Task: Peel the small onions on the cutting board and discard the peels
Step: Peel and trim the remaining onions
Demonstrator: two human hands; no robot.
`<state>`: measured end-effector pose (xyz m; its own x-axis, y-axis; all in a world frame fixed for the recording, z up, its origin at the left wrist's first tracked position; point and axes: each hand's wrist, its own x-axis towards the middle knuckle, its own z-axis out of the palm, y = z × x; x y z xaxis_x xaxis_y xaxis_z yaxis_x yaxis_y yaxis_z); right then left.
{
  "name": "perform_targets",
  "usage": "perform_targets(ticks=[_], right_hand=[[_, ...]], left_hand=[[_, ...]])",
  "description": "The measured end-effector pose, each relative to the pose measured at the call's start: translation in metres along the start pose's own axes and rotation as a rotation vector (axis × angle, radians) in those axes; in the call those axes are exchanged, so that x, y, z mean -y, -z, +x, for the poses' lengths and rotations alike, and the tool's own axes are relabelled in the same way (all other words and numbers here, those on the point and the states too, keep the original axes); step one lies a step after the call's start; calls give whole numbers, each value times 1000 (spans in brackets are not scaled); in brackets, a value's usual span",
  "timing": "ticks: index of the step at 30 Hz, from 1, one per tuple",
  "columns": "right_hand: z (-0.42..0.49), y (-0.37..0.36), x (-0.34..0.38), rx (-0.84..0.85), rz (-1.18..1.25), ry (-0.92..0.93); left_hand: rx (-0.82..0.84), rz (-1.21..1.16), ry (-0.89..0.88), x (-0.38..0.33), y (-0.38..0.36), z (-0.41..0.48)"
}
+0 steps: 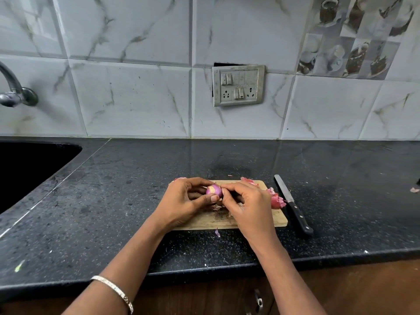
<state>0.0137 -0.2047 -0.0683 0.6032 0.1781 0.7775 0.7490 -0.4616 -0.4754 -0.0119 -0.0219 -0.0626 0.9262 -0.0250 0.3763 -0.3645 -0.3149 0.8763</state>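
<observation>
The small red onion [214,190], partly skinned, is held just above the cutting board [276,218]. The left hand [184,201] grips it and the right hand [247,201] pinches its skin. It looks light, firm and slick. The papery skin probably tears, so take a loose edge. Peels [276,198] lie at the board's right edge. The sink [27,169] is too dark to read.

The left hand [184,201] hides the underside of the onion [214,190] and most of a pink thing [180,178] at the cutting board's [278,218] far left corner, onion or peel unclear. The right hand [247,203] covers part of the peels [276,198]. The picture's left edge cuts off the tap [13,92] and sink [27,169]
</observation>
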Motion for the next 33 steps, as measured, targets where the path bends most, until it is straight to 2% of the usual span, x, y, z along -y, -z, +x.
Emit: perform_targets(ticks=[7, 20, 29, 33], right_hand=[[1, -2, 3, 13, -102, -9], [2, 3, 5, -7, -24, 6], [-3, -9, 5, 8, -227, 44], [-3, -10, 6, 28, -201, -13]], left_hand=[[18, -20, 25, 1, -1, 0], [-39, 27, -18, -2, -2, 1], [-31, 68, -37, -3, -2, 0], [-31, 53, -36, -5, -2, 0]])
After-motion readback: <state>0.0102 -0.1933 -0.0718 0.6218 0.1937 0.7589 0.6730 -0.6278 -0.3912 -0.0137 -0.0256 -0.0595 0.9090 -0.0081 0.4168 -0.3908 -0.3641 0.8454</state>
